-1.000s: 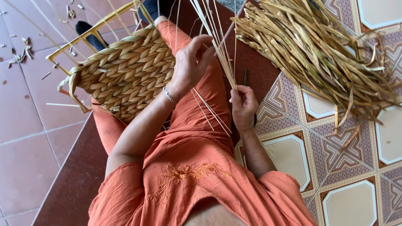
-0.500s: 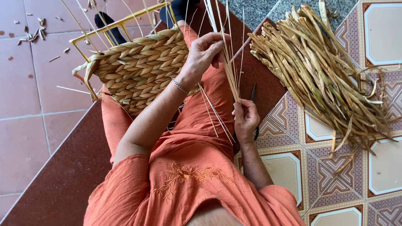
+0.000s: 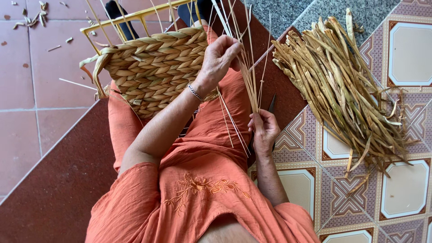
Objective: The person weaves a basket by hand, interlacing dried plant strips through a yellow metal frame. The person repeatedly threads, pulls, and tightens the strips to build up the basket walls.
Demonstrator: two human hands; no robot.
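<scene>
- Woven basket: rests on the person's lap, at 11 o'clock from the centre of the view. Its wall is plaited in thick pale fibre up to a braided rim band, so the lower part appears finished.
- Yellow wire frame: stands bare above the braided rim at 12 o'clock; judged from this, the upper section is not yet woven.
- Thin straw strands: a loose sheaf running from 12 o'clock down toward the centre, between the two hands and just right of the basket.
- Left hand: lies at the basket's right edge, touching the weave, fingers curled and pinching the upper part of the strands.
- Right hand: sits at 5 o'clock from the left hand, well below the basket, closed around the lower ends of the same strands.
- Pile of dried leaves: unused stock on the patterned tile floor at 3 o'clock, apart from both hands; its bulk suggests much weaving material remains.
- Fibre scraps: scattered on the plain tiles at 10 o'clock.
</scene>
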